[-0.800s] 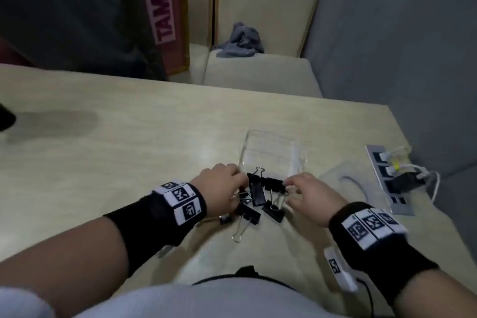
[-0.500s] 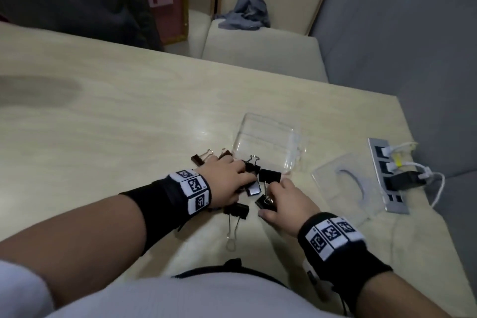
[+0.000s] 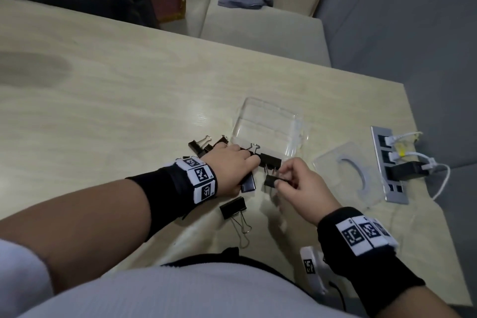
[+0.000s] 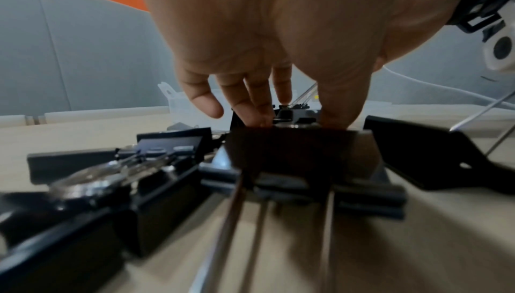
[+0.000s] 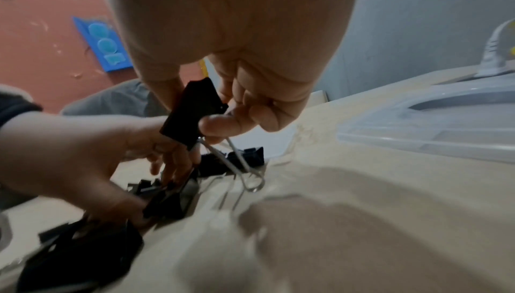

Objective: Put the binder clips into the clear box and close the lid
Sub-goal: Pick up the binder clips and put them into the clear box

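Several black binder clips lie in a loose heap on the pale wooden table [image 3: 116, 100], just in front of the open clear box [image 3: 265, 124]. My right hand [image 3: 280, 179] pinches one clip [image 3: 271, 181] by its body and holds it off the table; its wire handles hang down in the right wrist view [image 5: 245, 170]. My left hand [image 3: 245, 170] reaches down into the heap, and its fingers and thumb pinch another clip [image 4: 295, 150] that lies on the table. One clip [image 3: 270, 160] rests against the box's near side, and another [image 3: 233, 208] lies nearest my body.
The clear lid [image 3: 348, 173] with an oval cut-out lies flat to the right of the box. Beyond it a grey power strip [image 3: 389, 162] with white cables sits near the table's right edge. Beige seats [image 3: 258, 31] stand behind the table.
My right hand has picked a clip out of the heap and raised it. My left hand has stayed on the heap. The head view has tilted further down.
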Available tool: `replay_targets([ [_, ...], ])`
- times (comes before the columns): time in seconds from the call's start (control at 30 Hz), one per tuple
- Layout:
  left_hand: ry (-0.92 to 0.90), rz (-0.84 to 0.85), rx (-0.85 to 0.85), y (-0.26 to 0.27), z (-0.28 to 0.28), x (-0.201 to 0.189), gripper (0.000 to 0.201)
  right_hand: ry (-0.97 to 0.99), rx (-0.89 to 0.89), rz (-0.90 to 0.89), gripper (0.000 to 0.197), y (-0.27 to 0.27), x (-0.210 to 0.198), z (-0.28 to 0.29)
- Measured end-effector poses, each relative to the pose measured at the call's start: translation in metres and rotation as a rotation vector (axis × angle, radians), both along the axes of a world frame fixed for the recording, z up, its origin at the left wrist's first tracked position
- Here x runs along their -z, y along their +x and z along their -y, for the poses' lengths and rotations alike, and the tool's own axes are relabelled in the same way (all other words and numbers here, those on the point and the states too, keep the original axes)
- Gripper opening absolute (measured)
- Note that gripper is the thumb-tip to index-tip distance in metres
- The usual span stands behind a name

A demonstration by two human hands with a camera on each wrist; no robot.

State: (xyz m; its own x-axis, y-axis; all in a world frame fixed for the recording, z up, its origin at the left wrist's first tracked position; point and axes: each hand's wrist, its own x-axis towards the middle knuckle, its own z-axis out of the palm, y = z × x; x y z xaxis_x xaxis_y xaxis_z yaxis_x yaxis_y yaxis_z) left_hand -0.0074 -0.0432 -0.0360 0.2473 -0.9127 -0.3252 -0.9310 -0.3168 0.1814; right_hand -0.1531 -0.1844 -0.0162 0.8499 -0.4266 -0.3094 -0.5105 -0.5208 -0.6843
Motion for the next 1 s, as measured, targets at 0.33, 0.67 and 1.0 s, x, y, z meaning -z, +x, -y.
replay_targets([
  [0.33,0.161,-0.133,-0.016,0.009,-0.001,-0.01,0.052,0.09,0.268,0.223,0.011,0.017,-0.013,0.026],
  [0.67,-0.096,-0.301,-0.361,0.045,0.001,-0.025,0.033,0.111,0.501,0.322,0.015,0.057,0.004,0.041],
  [1.0,-0.292,-0.265,-0.624,0.072,0.037,-0.027,0.032,-0.328,0.298,-0.06,0.033,0.057,0.012,0.032],
])
